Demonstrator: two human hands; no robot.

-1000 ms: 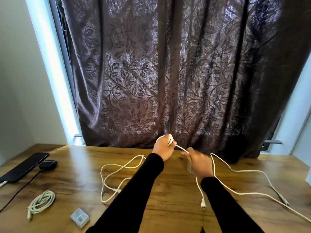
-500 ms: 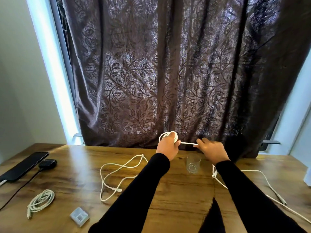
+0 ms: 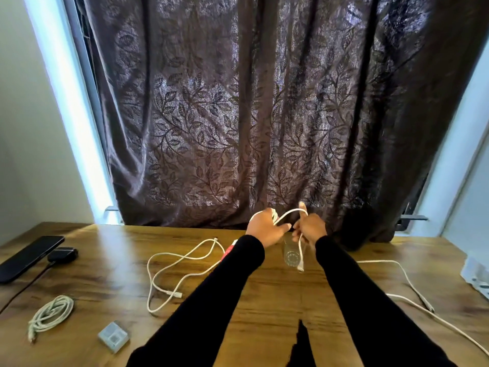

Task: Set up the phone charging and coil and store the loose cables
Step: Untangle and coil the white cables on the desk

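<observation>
A: Any containers on the bench (image 3: 264, 300)?

B: One clear drinking glass (image 3: 291, 256), upright, just below the two hands. Whether anything lies inside it I cannot tell; the free end of the white cable (image 3: 289, 213) dangles in front of it, plug end (image 3: 300, 267) near its base.

A: And the hands themselves?

B: The left hand (image 3: 264, 229) has turns of that cable wound round its curled fingers. The right hand (image 3: 312, 229) pinches the same cable, which arches between the two, fingers curled on it. Both sleeves are black.

A: Other cables?

B: A loose white cable (image 3: 169, 271) sprawls in open loops left of the left arm, thin and smooth. A coiled cable (image 3: 50, 315), off-white and ropy in look, lies bundled near the left front. Another long white cable (image 3: 412, 287) trails along the right side toward the front edge.

A: The phone?

B: A flat black phone (image 3: 29, 256) lies at the far left edge, with a black charger block (image 3: 62, 254) just beside it and a dark lead (image 3: 26, 287) running forward from there.

A: Anything else?

B: A small clear square plastic case (image 3: 113, 336) near the front left. The bench is wood-grained, glossy in patches. A dark leaf-patterned curtain (image 3: 238, 115) hangs right at its back edge. Bare wood lies between the arms and in the middle right.
</observation>
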